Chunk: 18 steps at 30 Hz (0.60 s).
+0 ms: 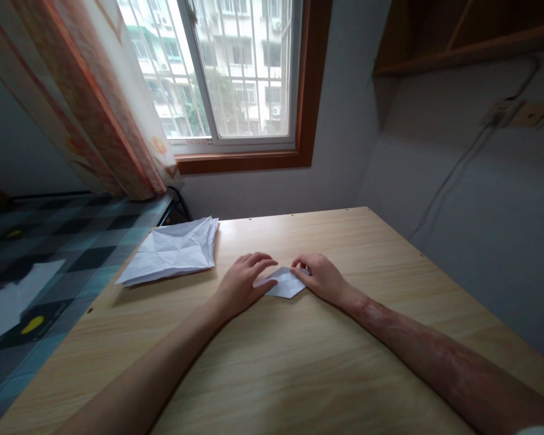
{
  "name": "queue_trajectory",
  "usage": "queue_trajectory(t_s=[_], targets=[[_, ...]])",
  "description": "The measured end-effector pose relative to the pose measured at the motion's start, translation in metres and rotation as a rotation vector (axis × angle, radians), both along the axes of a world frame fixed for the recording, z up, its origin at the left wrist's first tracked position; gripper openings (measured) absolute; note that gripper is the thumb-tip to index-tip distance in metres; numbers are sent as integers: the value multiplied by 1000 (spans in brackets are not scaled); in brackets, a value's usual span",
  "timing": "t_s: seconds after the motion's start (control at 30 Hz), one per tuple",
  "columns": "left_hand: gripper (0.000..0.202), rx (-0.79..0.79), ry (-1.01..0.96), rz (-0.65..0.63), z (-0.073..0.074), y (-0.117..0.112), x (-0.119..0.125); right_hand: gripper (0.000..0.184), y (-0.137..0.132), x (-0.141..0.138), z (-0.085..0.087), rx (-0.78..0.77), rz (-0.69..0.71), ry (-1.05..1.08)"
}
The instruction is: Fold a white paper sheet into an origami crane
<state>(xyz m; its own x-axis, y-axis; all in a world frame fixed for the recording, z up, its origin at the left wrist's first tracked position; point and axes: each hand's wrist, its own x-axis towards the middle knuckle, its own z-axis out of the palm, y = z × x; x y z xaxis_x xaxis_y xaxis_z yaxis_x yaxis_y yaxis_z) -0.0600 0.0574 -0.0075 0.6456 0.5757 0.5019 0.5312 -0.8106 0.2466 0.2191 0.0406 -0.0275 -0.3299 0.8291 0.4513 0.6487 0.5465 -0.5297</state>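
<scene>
A small folded piece of white paper (284,283) lies on the wooden table (308,362) between my two hands. My left hand (242,283) rests on the paper's left edge with its fingers stretched out flat. My right hand (320,277) sits on the paper's right side, fingers curled and pinching its upper right corner against the table. Both forearms reach in from the near edge.
A pile of creased white paper sheets (174,251) lies at the table's far left corner. A checked bedspread (40,260) with a white sheet on it lies to the left. A window and curtain stand behind, and a grey wall (480,211) runs along the right.
</scene>
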Motion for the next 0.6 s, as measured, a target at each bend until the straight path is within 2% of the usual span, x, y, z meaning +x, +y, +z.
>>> queue_trajectory(t_s=[0.07, 0.13, 0.23, 0.33, 0.43, 0.5, 0.6], targets=[[21, 23, 40, -81, 3, -4, 1, 4, -1, 0, 0, 76, 1, -62], [23, -5, 61, -181, 7, -8, 3, 2, -3, -1, 0, 157, 8, -101], [22, -59, 56, -255, 12, -14, 5, 10, -4, -3, 0, 232, 51, -129], [18, -67, 59, -234, 13, -16, 7, 17, -7, -4, 1, 231, 136, -117], [10, -59, 68, -175, 11, -15, 6, 15, -12, -5, 5, 199, 211, -107], [15, -48, 69, -141, 10, -13, 6, 8, -15, -5, 8, 180, 245, -117], [18, -46, 65, -116, 10, -10, 5, 8, -17, -5, 10, 168, 258, -117]])
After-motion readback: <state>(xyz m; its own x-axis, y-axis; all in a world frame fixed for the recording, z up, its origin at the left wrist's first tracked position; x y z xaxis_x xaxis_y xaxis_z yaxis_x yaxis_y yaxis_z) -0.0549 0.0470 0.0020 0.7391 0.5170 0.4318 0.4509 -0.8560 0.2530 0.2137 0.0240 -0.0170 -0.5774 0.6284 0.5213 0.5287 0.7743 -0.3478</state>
